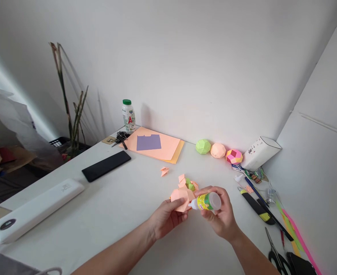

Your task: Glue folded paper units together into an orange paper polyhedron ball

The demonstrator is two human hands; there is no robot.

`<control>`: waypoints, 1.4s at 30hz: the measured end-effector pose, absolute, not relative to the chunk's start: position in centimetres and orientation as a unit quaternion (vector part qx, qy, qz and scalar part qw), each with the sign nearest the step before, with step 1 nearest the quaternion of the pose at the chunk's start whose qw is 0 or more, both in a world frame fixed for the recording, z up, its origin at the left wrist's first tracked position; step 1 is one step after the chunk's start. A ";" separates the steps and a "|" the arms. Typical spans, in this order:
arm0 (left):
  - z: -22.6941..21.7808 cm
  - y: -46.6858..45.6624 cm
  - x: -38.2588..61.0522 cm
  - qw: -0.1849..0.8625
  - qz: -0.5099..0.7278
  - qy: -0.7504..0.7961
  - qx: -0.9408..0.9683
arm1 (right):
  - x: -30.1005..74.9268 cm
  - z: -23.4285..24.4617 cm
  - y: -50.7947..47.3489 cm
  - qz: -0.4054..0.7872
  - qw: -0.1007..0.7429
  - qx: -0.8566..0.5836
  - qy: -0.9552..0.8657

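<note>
My left hand point(166, 217) holds a folded peach paper piece point(181, 198) just above the white table point(108, 214). My right hand point(221, 215) grips a small glue bottle point(207, 201) with a yellow-green label, lying sideways. Its white nozzle touches the peach piece. Just behind the hands lies a small pile of folded peach and green paper units point(188, 183). One more peach unit point(164, 171) sits alone farther back.
Peach, orange and purple paper sheets point(154, 147), a green-capped bottle point(128, 115), keys point(120, 138) and a black phone point(106, 165) lie at the back left. Three paper balls point(217, 150) and a white box point(259, 152) stand by the wall. Pens, a knife and scissors point(276, 256) lie right.
</note>
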State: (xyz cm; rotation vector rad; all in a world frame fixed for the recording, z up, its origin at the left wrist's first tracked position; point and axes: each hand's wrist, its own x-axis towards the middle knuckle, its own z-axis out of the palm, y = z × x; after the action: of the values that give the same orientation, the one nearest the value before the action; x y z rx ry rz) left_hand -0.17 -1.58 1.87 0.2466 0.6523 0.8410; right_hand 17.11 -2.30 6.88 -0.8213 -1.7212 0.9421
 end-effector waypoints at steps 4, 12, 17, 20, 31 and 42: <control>1.9 -1.5 -0.2 0.857 0.404 0.298 0.114 | 17.1 6.5 -2.4 0.393 0.478 -0.319 -0.719; 1.9 -1.4 -0.2 0.859 0.405 0.292 0.112 | 16.9 6.3 -2.5 0.370 0.481 -0.325 -0.725; 2.0 -1.5 -0.2 0.859 0.404 0.292 0.114 | 16.9 6.2 -2.5 0.370 0.480 -0.322 -0.727; 2.0 -1.5 -0.2 0.857 0.404 0.298 0.113 | 16.9 6.3 -2.5 0.374 0.496 -0.316 -0.717; 1.9 -1.5 -0.3 0.860 0.400 0.294 0.117 | 16.7 6.4 -2.6 0.354 0.506 -0.326 -0.715; 2.0 -1.5 -0.3 0.859 0.398 0.297 0.121 | 16.8 6.3 -2.7 0.348 0.503 -0.332 -0.718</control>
State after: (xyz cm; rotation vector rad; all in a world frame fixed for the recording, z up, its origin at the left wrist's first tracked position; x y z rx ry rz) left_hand -0.26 -1.53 2.00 0.2540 0.6228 0.8364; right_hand 16.83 -2.67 6.30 -0.8025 -1.7338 0.8402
